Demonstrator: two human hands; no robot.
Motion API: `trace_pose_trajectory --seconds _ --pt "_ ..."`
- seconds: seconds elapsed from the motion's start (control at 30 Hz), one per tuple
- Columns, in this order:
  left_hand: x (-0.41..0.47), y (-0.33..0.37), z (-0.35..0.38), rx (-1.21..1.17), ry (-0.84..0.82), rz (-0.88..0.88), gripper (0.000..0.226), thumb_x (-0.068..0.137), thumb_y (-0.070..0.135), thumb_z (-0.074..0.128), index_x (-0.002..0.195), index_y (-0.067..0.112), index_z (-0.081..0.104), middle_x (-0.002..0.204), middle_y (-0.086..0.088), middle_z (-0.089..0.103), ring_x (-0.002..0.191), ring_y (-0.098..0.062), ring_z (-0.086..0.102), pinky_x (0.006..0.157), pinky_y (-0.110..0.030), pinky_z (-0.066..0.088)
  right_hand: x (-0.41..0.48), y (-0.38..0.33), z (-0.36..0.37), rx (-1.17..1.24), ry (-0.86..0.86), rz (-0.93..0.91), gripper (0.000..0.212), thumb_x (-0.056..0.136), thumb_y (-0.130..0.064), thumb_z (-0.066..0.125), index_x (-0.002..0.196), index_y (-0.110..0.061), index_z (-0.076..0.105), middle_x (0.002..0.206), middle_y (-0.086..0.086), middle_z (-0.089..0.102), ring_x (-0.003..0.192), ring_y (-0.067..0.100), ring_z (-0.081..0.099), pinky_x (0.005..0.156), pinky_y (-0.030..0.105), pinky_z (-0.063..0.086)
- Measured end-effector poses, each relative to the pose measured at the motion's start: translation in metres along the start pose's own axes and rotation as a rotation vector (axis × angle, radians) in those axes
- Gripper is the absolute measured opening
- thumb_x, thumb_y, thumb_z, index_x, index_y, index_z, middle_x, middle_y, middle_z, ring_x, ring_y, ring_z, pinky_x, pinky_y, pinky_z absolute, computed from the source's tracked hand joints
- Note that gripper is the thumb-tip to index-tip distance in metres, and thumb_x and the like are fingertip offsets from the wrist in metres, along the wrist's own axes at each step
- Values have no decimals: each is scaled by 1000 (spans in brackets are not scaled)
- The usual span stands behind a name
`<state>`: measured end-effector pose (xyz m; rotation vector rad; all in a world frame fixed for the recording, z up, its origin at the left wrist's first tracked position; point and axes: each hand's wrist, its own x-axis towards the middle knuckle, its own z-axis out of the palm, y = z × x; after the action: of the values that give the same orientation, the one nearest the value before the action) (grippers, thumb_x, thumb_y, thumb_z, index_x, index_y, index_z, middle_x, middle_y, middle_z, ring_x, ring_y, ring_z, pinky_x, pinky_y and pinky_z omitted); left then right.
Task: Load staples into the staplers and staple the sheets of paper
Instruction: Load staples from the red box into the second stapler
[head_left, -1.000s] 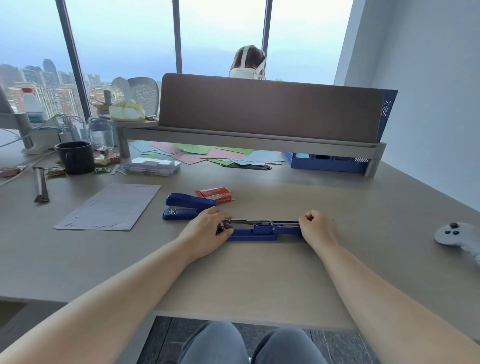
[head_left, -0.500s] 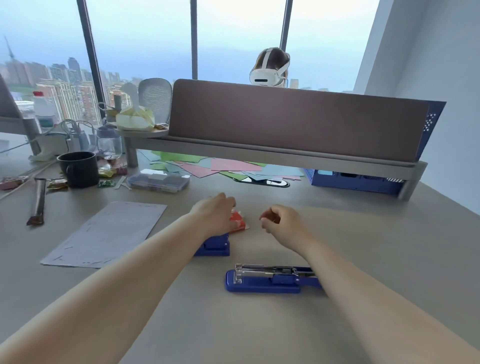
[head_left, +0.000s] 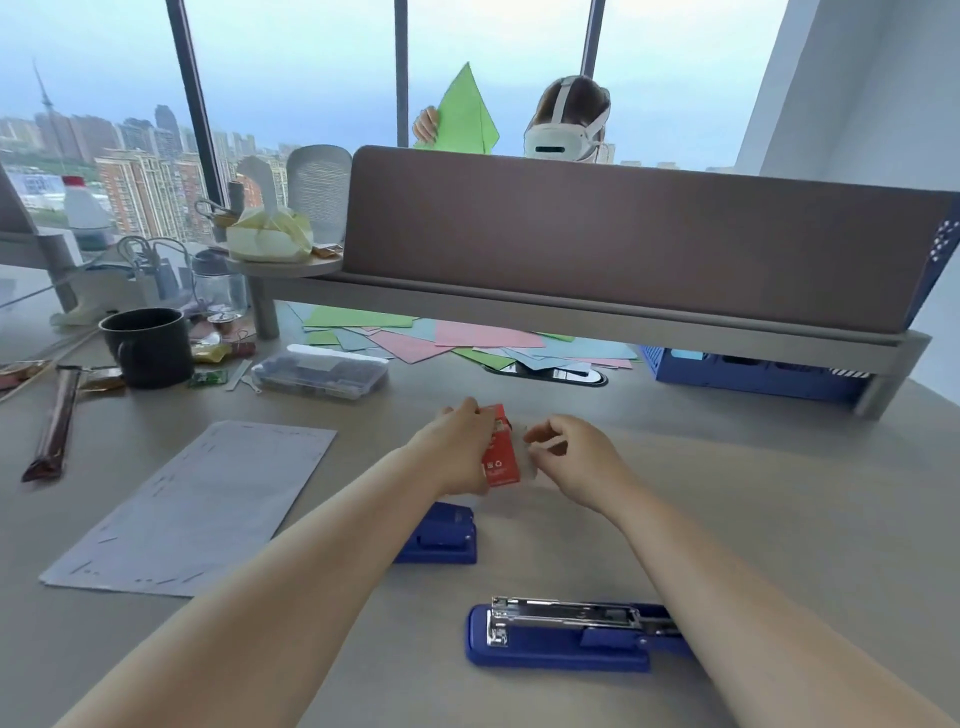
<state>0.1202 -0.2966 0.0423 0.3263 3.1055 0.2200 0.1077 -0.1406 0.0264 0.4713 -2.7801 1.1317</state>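
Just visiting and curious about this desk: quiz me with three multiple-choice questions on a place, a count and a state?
1. Where is the red box? A in the left hand B on the shelf C in the mug
2. How many blue staplers lie on the desk? A one B two C three
3. The nearest stapler is: A closed B open C held

Answers: 1 A, fingers grip it. 2 B, a second stapler lies behind the nearest. 3 B, its metal rail is bare.
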Motion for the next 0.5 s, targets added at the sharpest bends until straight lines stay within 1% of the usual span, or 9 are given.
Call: trace_pose_trajectory --seconds 0.07,0.1,0.17,0.23,0.33,0.43,0.5 --pt "-6 1 2 -94 143 21 69 71 21 71 129 11 37 127 -9 38 114 -28 41 91 -39 47 -5 -4 -4 37 92 -51 9 84 -18 60 93 -17 62 100 -1 55 77 14 57 59 12 39" --pt "-9 2 4 -151 205 35 70 70 20 71 131 12 35 129 -8 36 117 -27 39 93 -39 46 -8 -7 -7 66 122 -82 8 84 -18 61 92 -17 62 98 -3 56 73 11 58 58 8 40" --pt "-14 6 6 -275 309 71 73 70 17 71 132 15 33 131 -7 34 122 -25 36 96 -37 43 -14 -13 -12 108 170 -140 8 84 -14 62 91 -16 64 88 -10 59 66 1 58 53 3 42" --pt "-18 10 7 -358 371 101 73 69 15 71 131 19 32 130 -5 33 122 -22 35 93 -31 39 -18 -17 -16 119 227 -179 12 83 -5 60 87 -14 66 77 -17 59 63 -4 57 53 -1 41" --pt "-22 16 7 -391 416 75 74 68 13 71 130 22 30 129 -4 31 120 -22 34 87 -27 38 -20 -20 -18 124 283 -205 19 82 0 58 85 -14 69 71 -24 57 63 -11 57 55 0 40" --pt "-25 21 7 -471 475 77 76 66 14 72 129 21 31 127 -4 32 118 -23 38 88 -30 41 -22 -23 -22 144 322 -224 17 83 -3 60 85 -15 72 71 -17 61 63 -12 56 56 1 41" --pt "-27 23 6 -534 508 97 74 65 17 76 127 18 35 124 -5 35 114 -21 41 86 -29 42 -25 -27 -26 150 340 -240 15 83 -6 62 85 -15 73 72 -14 63 61 -12 57 56 0 41"
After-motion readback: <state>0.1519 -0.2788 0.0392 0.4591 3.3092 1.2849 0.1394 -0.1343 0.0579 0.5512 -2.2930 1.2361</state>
